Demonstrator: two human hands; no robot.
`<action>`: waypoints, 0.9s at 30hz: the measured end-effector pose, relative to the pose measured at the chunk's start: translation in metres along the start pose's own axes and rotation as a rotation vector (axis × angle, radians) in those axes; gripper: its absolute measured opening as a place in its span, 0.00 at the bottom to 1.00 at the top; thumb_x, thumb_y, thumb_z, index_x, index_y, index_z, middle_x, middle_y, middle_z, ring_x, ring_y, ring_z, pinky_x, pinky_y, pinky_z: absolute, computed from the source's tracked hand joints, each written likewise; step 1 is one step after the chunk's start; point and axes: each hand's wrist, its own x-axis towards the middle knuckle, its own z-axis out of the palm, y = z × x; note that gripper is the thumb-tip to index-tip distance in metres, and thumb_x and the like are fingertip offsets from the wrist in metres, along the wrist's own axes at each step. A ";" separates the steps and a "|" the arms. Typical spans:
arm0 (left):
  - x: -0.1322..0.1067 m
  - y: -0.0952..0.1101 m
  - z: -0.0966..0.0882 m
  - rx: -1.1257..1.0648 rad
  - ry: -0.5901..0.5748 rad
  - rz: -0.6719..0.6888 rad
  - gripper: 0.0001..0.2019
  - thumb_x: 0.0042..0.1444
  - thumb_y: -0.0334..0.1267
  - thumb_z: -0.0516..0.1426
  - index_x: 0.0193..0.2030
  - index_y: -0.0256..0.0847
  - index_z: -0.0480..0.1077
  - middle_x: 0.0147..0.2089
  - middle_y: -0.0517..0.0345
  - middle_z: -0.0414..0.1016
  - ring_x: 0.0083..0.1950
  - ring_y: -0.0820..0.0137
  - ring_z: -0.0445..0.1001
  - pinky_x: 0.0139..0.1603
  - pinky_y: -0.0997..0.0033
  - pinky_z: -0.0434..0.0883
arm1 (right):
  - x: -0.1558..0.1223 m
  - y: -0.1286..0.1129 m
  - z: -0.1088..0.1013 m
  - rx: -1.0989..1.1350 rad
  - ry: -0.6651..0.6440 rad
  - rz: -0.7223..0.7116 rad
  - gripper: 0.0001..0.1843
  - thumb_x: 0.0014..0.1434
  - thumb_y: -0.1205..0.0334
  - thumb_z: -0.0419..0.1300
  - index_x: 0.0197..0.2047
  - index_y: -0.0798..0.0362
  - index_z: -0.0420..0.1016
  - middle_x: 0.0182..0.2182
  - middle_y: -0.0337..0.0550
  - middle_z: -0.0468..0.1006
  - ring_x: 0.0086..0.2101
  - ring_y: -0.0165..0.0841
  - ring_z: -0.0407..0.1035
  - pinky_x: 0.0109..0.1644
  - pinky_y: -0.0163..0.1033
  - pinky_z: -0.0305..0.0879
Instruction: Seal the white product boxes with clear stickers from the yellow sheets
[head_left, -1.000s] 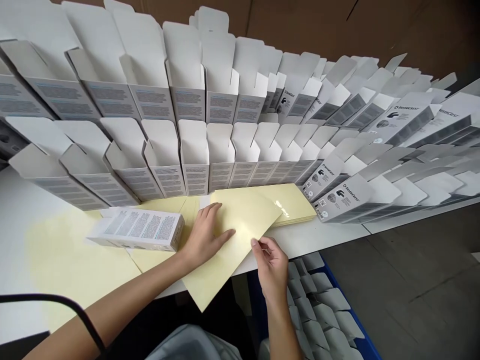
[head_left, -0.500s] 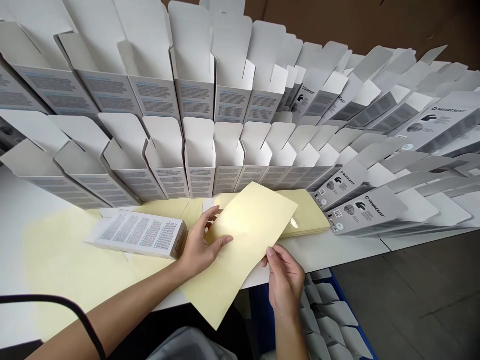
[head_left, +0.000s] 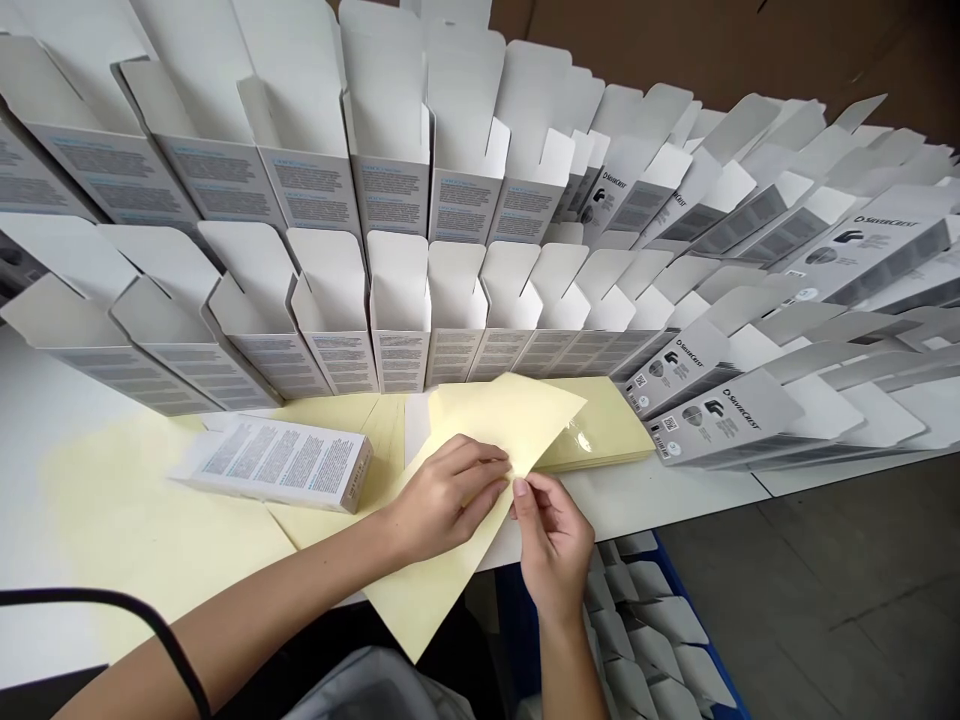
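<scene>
A glossy pale yellow sheet point(head_left: 442, 575) lies slantwise in front of me, one corner hanging past the table edge. My right hand point(head_left: 553, 540) pinches its right edge between thumb and curled fingers. Lying across the sheet, my left hand point(head_left: 450, 500) has its fingers drawn together, their tips at the same edge close to my right thumb. Whether something small is between the fingertips is hidden. Behind the sheet is a stack of yellow sheets point(head_left: 611, 425) with a shiny clear patch on top. A closed-looking printed carton point(head_left: 281, 460) lies on its side left of my hands.
Rows of upright, open-topped white cartons point(head_left: 401, 350) stand along the back of the table point(head_left: 675, 500). More yellow sheets point(head_left: 172, 530) cover the left side. Below the right edge, a blue crate point(head_left: 716, 660) holds several cartons. A black cable point(head_left: 142, 615) curves at lower left.
My left hand has moved right across the sheet, from holding its left side to the right edge beside my right fingers. My right hand has shifted slightly left and up.
</scene>
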 end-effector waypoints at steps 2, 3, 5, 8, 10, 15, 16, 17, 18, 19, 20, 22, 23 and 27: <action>0.001 -0.001 0.000 0.008 0.009 0.005 0.10 0.63 0.28 0.55 0.49 0.39 0.73 0.46 0.47 0.78 0.46 0.65 0.74 0.46 0.63 0.76 | 0.001 -0.002 0.001 -0.028 -0.027 -0.044 0.11 0.64 0.54 0.58 0.34 0.52 0.73 0.25 0.38 0.70 0.26 0.30 0.65 0.30 0.34 0.65; 0.002 -0.001 -0.002 0.015 0.007 0.011 0.10 0.62 0.28 0.56 0.48 0.39 0.74 0.45 0.48 0.78 0.46 0.65 0.74 0.45 0.64 0.75 | 0.002 -0.003 0.001 -0.047 -0.045 -0.076 0.11 0.65 0.55 0.58 0.34 0.52 0.72 0.25 0.38 0.69 0.25 0.29 0.64 0.29 0.34 0.64; 0.004 -0.002 -0.006 0.035 -0.012 0.027 0.08 0.63 0.29 0.56 0.47 0.38 0.74 0.44 0.48 0.78 0.44 0.65 0.74 0.45 0.65 0.75 | 0.004 -0.004 0.001 -0.098 -0.080 -0.154 0.11 0.66 0.57 0.56 0.33 0.52 0.71 0.25 0.38 0.68 0.25 0.29 0.63 0.28 0.34 0.62; 0.014 -0.001 -0.018 0.054 -0.094 0.040 0.07 0.64 0.31 0.56 0.44 0.36 0.76 0.42 0.48 0.78 0.44 0.66 0.74 0.44 0.66 0.74 | 0.007 -0.006 0.000 -0.179 -0.102 -0.256 0.10 0.67 0.61 0.54 0.35 0.52 0.71 0.26 0.38 0.67 0.25 0.29 0.63 0.28 0.34 0.61; 0.025 0.000 -0.027 0.055 -0.204 0.037 0.08 0.65 0.32 0.55 0.43 0.36 0.76 0.41 0.49 0.78 0.43 0.66 0.74 0.43 0.68 0.74 | 0.007 -0.008 0.001 -0.227 -0.097 -0.304 0.09 0.68 0.63 0.52 0.36 0.52 0.70 0.27 0.39 0.68 0.26 0.29 0.63 0.29 0.34 0.62; 0.055 0.006 -0.047 0.088 -0.517 0.047 0.11 0.64 0.31 0.54 0.33 0.37 0.76 0.36 0.51 0.77 0.39 0.66 0.74 0.40 0.67 0.72 | 0.004 -0.016 0.005 -0.332 -0.062 -0.413 0.08 0.68 0.68 0.51 0.38 0.52 0.70 0.28 0.41 0.70 0.28 0.30 0.66 0.31 0.34 0.63; 0.060 0.007 -0.049 0.092 -0.565 0.052 0.12 0.64 0.30 0.54 0.31 0.38 0.75 0.35 0.52 0.77 0.38 0.66 0.74 0.39 0.67 0.71 | 0.003 -0.017 0.005 -0.350 -0.056 -0.427 0.08 0.68 0.68 0.51 0.39 0.52 0.70 0.29 0.41 0.71 0.28 0.30 0.66 0.31 0.34 0.64; 0.063 0.008 -0.051 0.093 -0.606 0.052 0.13 0.64 0.29 0.53 0.29 0.38 0.74 0.35 0.52 0.76 0.38 0.66 0.74 0.39 0.67 0.71 | 0.003 -0.019 0.005 -0.366 -0.054 -0.433 0.08 0.68 0.69 0.50 0.39 0.52 0.69 0.29 0.41 0.71 0.29 0.30 0.67 0.32 0.34 0.64; 0.066 0.009 -0.052 0.092 -0.640 0.048 0.14 0.64 0.28 0.53 0.28 0.38 0.74 0.34 0.52 0.76 0.38 0.66 0.74 0.38 0.67 0.71 | 0.002 -0.020 0.005 -0.379 -0.054 -0.435 0.08 0.68 0.69 0.50 0.39 0.52 0.69 0.29 0.41 0.71 0.29 0.30 0.67 0.32 0.34 0.65; 0.068 0.010 -0.052 0.090 -0.663 0.041 0.14 0.64 0.28 0.52 0.27 0.38 0.73 0.34 0.52 0.76 0.38 0.66 0.74 0.38 0.68 0.70 | 0.002 -0.021 0.005 -0.388 -0.055 -0.435 0.08 0.68 0.69 0.50 0.39 0.52 0.69 0.29 0.41 0.71 0.29 0.31 0.67 0.32 0.34 0.65; 0.070 0.010 -0.053 0.088 -0.677 0.034 0.14 0.64 0.28 0.52 0.27 0.38 0.73 0.34 0.52 0.76 0.38 0.66 0.74 0.38 0.68 0.70 | 0.002 -0.022 0.004 -0.394 -0.056 -0.434 0.08 0.68 0.68 0.50 0.40 0.52 0.69 0.30 0.41 0.71 0.30 0.30 0.67 0.33 0.34 0.65; 0.071 0.011 -0.052 0.089 -0.689 0.027 0.14 0.64 0.28 0.52 0.27 0.37 0.72 0.34 0.52 0.75 0.38 0.66 0.73 0.38 0.67 0.69 | 0.002 -0.022 0.004 -0.402 -0.055 -0.432 0.08 0.69 0.69 0.50 0.40 0.53 0.69 0.30 0.41 0.71 0.30 0.30 0.67 0.33 0.33 0.65; 0.070 0.011 -0.052 0.093 -0.687 0.029 0.14 0.64 0.28 0.52 0.28 0.37 0.72 0.34 0.52 0.75 0.38 0.66 0.73 0.38 0.67 0.69 | 0.002 -0.022 0.003 -0.405 -0.053 -0.430 0.08 0.69 0.69 0.50 0.39 0.53 0.69 0.30 0.41 0.71 0.30 0.30 0.68 0.33 0.33 0.65; 0.067 0.012 -0.050 0.118 -0.667 0.053 0.14 0.64 0.28 0.51 0.29 0.37 0.72 0.33 0.52 0.74 0.39 0.66 0.73 0.39 0.68 0.69 | 0.001 -0.022 0.003 -0.404 -0.050 -0.415 0.08 0.69 0.68 0.50 0.39 0.53 0.69 0.30 0.41 0.71 0.30 0.30 0.68 0.34 0.33 0.65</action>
